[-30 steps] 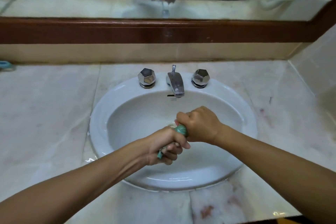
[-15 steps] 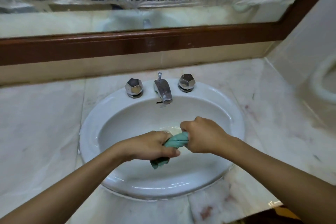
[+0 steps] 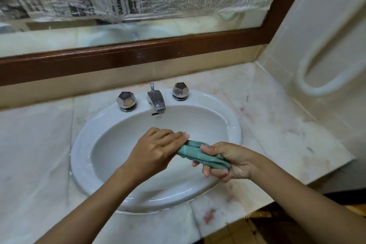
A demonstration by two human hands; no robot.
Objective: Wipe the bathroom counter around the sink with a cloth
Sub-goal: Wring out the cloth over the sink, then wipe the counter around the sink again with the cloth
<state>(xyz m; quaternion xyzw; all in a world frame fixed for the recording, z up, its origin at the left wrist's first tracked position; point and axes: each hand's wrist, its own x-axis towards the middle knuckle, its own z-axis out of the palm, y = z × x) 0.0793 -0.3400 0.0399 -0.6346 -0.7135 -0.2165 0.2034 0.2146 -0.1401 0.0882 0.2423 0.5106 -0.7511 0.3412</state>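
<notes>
Starting at the left, we see the pale marble counter (image 3: 35, 154) running up to the white oval sink (image 3: 81, 148) set into it. On the sink's back ledge stand a faceted chrome knob (image 3: 126, 101), the faucet (image 3: 156, 100) and a second knob (image 3: 180, 91). Over the bowl, the left hand (image 3: 156, 148) closes its fingers on the left end of the green cloth (image 3: 195, 154), which is twisted into a tight roll and held in the air above the basin. The right hand (image 3: 231, 162), palm up near the sink's right rim, curls round the cloth's other end. Further right, reddish stains mark the counter, and a white loop (image 3: 315, 91) sits on the tiled wall.
</notes>
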